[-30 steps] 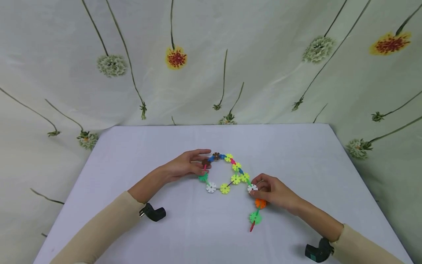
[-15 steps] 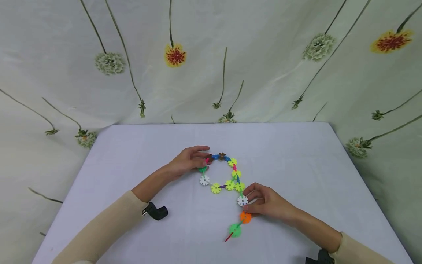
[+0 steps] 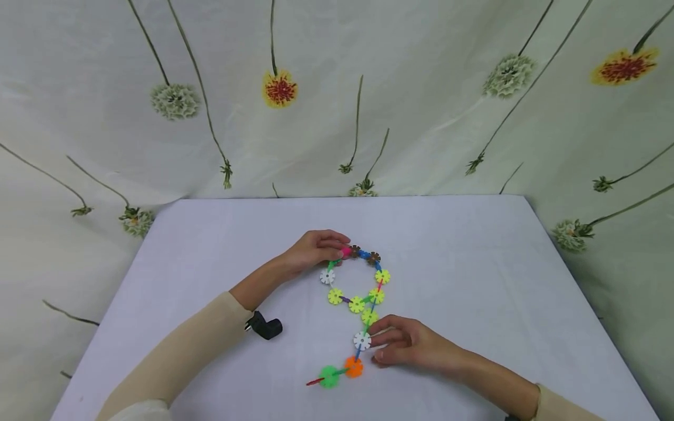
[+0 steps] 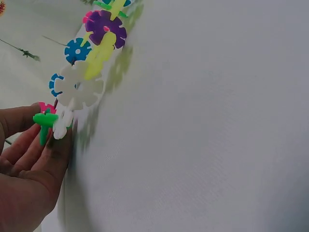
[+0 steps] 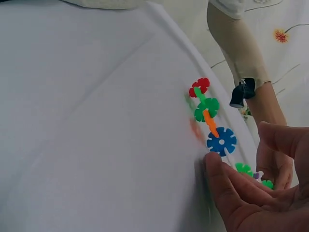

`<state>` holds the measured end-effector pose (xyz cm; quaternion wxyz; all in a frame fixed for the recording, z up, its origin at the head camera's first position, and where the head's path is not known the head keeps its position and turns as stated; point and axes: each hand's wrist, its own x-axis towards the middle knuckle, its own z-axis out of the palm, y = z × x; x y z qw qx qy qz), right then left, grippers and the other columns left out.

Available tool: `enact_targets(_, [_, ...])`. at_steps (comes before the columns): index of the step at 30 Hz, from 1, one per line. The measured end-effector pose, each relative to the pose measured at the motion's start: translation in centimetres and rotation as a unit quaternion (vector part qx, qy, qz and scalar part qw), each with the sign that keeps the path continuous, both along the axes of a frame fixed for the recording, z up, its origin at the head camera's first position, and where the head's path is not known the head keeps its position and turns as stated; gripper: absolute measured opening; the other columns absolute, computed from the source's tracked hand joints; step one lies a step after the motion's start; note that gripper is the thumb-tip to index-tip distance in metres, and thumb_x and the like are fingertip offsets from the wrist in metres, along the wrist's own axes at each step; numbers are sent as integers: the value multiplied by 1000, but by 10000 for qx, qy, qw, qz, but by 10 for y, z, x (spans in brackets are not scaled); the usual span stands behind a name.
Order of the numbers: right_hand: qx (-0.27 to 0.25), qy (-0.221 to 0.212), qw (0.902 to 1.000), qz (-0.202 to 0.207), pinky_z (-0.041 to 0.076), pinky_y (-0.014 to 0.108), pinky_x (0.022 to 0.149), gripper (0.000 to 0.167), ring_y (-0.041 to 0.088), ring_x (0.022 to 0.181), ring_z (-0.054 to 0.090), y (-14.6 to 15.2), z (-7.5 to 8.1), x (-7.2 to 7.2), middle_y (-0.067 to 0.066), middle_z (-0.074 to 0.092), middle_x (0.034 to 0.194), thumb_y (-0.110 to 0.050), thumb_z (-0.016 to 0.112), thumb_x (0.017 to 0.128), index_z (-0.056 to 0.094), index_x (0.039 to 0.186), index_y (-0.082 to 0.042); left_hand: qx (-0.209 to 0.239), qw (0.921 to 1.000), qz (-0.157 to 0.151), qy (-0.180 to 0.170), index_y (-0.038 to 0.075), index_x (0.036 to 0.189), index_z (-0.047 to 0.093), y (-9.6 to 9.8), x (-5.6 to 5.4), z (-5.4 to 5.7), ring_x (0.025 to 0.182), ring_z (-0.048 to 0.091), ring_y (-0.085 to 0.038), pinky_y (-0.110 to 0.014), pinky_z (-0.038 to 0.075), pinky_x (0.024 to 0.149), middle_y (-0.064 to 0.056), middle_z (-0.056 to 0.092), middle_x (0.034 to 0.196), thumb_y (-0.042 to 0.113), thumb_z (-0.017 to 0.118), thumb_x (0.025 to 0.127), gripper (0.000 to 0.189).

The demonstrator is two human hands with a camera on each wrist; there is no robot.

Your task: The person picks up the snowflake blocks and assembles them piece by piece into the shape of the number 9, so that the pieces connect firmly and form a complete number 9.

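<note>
Colourful notched plastic discs are linked into a chain (image 3: 368, 317) on the table, with a ring at the far end and a tail at the near end. My left hand (image 3: 310, 254) pinches the ring's far left part, by the pink disc (image 3: 346, 252); its green disc (image 4: 45, 118) shows between thumb and fingers in the left wrist view. My right hand (image 3: 416, 345) has its fingertips at the white disc (image 3: 362, 341), thumb held apart. Beyond them the tail runs through an orange disc (image 3: 354, 367) and a green one (image 3: 329, 377) to a red disc (image 3: 315, 382) on edge.
A white cloth covers the table (image 3: 210, 245). Behind it hangs a flower-printed backdrop (image 3: 421, 88). A black wrist camera (image 3: 265, 326) is strapped at the left sleeve.
The tail has swung nearer and to the left, with my right hand following it; that thumb has come away from the white disc. The ring has turned clockwise under my left hand.
</note>
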<state>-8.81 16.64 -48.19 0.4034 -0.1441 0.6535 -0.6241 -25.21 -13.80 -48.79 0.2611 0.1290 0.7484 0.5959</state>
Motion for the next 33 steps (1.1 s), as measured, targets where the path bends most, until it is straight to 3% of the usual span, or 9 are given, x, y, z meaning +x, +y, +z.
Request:
enact_targets(3, [406, 607, 9973, 109, 66, 31, 86, 42, 23, 96, 79, -1, 6, -3, 19, 76, 125, -18, 72, 103, 58, 139, -2, -136, 9997, 53, 201, 2, 142, 64, 3, -2, -1, 104, 76, -14, -24, 62, 93, -19, 73, 138, 10, 69, 104, 39])
enact_targets(5, [870, 1429, 9859, 68, 65, 30, 78, 34, 21, 88, 77, -1, 12, -11, 12, 77, 116, -22, 73, 103, 65, 131, -5, -336, 9983, 99, 456, 4, 136, 68, 4, -2, -1, 102, 76, -14, -23, 61, 92, -17, 76, 130, 11, 71, 103, 33])
enact_targets(8, [1578, 2774, 9471, -349, 62, 30, 75, 24, 18, 90, 72, -5, 19, -36, 4, 76, 110, -25, 75, 102, 72, 121, -10, -730, 9918, 146, 1036, 7, 125, 73, 5, 0, -2, 101, 75, -15, -26, 59, 93, -12, 79, 120, 14, 72, 103, 23])
enact_targets(11, [2149, 3593, 9031, -954, 58, 34, 86, 26, 20, 105, 68, -12, 20, -68, 2, 76, 116, -27, 78, 99, 73, 121, -14, -1201, 9784, 197, 1672, 12, 116, 76, 7, 3, -4, 103, 73, -16, -32, 58, 96, -6, 80, 114, 16, 72, 103, 15])
enact_targets(13, [2411, 3883, 8817, -1176, 56, 41, 91, 32, 25, 111, 67, -20, 15, -87, 4, 76, 121, -28, 79, 98, 72, 125, -13, -1486, 9685, 266, 1980, 14, 113, 77, 9, 5, -5, 103, 72, -16, -35, 58, 96, -3, 80, 111, 18, 72, 103, 12])
enact_targets(18, [2902, 4277, 8497, -1046, 51, 48, 100, 49, 29, 117, 62, -40, -5, -120, 11, 71, 131, -31, 78, 98, 64, 140, -9, -1918, 9522, 401, 2345, 15, 108, 78, 15, 11, -5, 98, 71, -15, -38, 58, 93, -1, 80, 105, 18, 73, 101, 8])
enact_targets(21, [3077, 4347, 8396, -1067, 51, 45, 95, 49, 28, 112, 60, -47, -11, -127, 11, 71, 127, -30, 77, 99, 65, 141, -9, -1922, 9508, 368, 2400, 15, 106, 78, 17, 13, -5, 93, 71, -14, -35, 57, 89, -1, 80, 103, 17, 73, 101, 8])
enact_targets(25, [3153, 4385, 8309, -1335, 49, 38, 85, 34, 24, 100, 58, -49, -12, -132, 7, 74, 113, -26, 77, 99, 74, 130, -12, -1838, 9529, 358, 2386, 14, 105, 78, 19, 13, -4, 89, 69, -13, -32, 56, 87, -2, 79, 101, 15, 73, 101, 7])
enact_targets(33, [2829, 4213, 8428, -1793, 53, 46, 92, 27, 28, 103, 67, -49, -11, -134, 11, 78, 115, -24, 75, 101, 78, 125, -10, -1849, 9532, 444, 2352, 14, 103, 78, 19, 13, -4, 86, 67, -13, -31, 54, 84, -2, 79, 101, 14, 73, 101, 5])
